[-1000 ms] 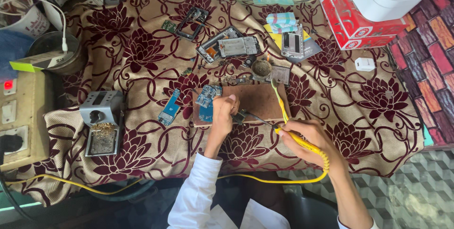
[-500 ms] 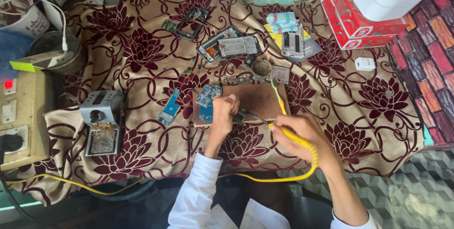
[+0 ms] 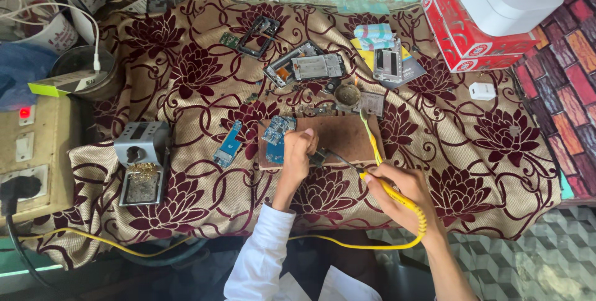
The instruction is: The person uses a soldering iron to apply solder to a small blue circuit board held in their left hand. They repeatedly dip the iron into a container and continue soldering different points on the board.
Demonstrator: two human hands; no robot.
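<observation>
Soldering at the near edge of a floral-cloth worktop (image 3: 186,90).
Brown work mat (image 3: 347,136) mid-near edge; left hand (image 3: 297,152), fingers closed, pins a small part on it; right hand (image 3: 403,192) fingers wrapped around yellow soldering iron (image 3: 397,196), tip at the part.

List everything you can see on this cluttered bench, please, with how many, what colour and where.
floral cloth: one, cream and maroon, covering the table
brown work board: one, centre
blue circuit boards: several, left of and on the board
opened phone frames: a few, grey and black, upper centre
soldering iron stand: one, grey, left
red and white boxes: a stack, top right
white plug adapter: one, right
socket box: one, beige, far left
left hand: one, pressing a small part on the board
right hand: one, holding a yellow soldering iron
</observation>
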